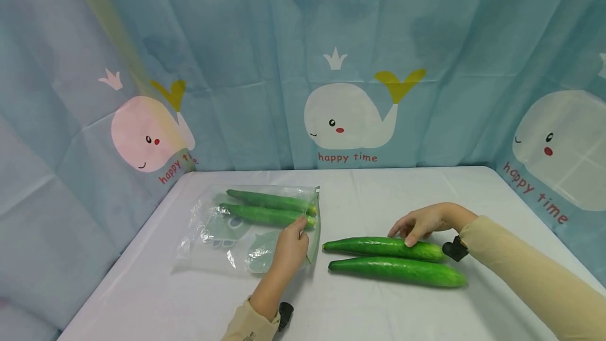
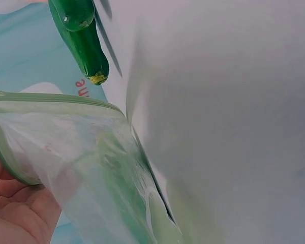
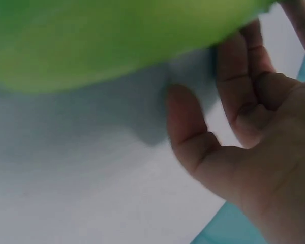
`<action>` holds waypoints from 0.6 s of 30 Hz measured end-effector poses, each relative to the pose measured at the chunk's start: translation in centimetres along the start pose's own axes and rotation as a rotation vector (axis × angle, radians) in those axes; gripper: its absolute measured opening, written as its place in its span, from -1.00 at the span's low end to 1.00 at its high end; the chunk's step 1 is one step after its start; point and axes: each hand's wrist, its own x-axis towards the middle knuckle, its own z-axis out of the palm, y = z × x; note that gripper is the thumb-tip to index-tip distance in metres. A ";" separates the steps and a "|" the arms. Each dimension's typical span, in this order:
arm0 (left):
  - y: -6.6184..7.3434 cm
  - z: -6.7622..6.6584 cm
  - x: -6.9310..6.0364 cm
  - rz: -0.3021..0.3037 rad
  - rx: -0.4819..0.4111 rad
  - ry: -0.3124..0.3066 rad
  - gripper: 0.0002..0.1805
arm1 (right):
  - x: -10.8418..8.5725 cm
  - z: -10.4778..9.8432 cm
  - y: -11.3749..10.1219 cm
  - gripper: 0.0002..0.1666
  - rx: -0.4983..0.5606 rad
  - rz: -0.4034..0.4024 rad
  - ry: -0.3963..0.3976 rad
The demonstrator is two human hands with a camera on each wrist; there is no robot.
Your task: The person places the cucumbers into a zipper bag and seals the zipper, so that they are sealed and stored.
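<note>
A clear zip bag (image 1: 218, 257) with green trim lies on the table's left side, two cucumbers (image 1: 265, 216) inside it. My left hand (image 1: 290, 246) pinches the bag's edge near its mouth; in the left wrist view the fingers (image 2: 20, 203) grip the green zip rim (image 2: 66, 97), which is raised and parted. Two more cucumbers lie side by side at right, a rear one (image 1: 379, 246) and a front one (image 1: 402, 271). Over the rear one hovers my right hand (image 1: 426, 221), thumb and fingers apart; the right wrist view shows a gap between thumb (image 3: 185, 127) and cucumber (image 3: 117, 40).
A white cloth covers the table (image 1: 369, 314). Blue curtains (image 1: 246, 67) printed with whales hang behind and along both sides. A dark wrist camera (image 1: 455, 249) on the right sleeve sits close to the rear cucumber's thick end.
</note>
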 end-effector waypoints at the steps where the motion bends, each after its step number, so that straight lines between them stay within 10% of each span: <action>1: 0.0 0.0 0.0 -0.004 -0.003 -0.003 -0.55 | 0.0 0.1 0.1 -0.28 -0.003 0.000 0.002; 18: -0.1 0.1 0.0 -0.006 -0.005 -0.005 -0.55 | 0.1 0.6 -0.3 -0.31 -0.085 -0.042 0.030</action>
